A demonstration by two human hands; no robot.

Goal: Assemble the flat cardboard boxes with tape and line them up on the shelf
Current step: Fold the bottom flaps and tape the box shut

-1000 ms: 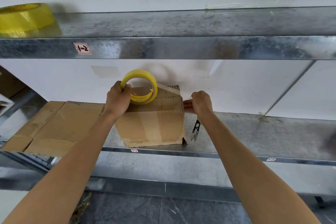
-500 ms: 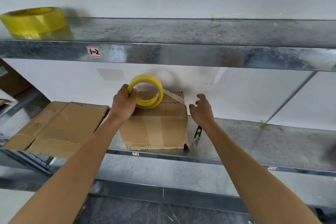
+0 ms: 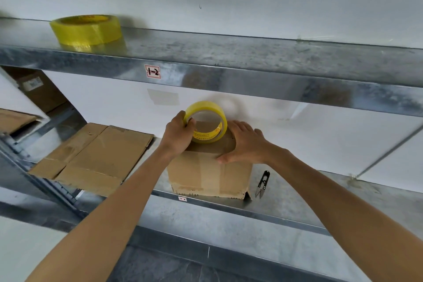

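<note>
At frame centre the box (image 3: 209,171) stands on the lower shelf's (image 3: 320,192) front edge, left hand (image 3: 177,135) curled round the tape roll (image 3: 207,119) upright on its top, right hand (image 3: 246,144) pressing flat-fingered beside it, probably to smooth a strip too faint to see.

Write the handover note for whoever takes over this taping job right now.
Left grip: holds the tape roll on edge atop the box.
Right grip: fingers straight, pressing flat on the box top.
Things: box near the front edge of the middle shelf; flat cardboard to its left; snips to its right; spare tape roll on the upper shelf.
Done: box erected, tape down its front face.
Left: probably finish the top seam, cut, then build the flat cardboard and line up.
</note>
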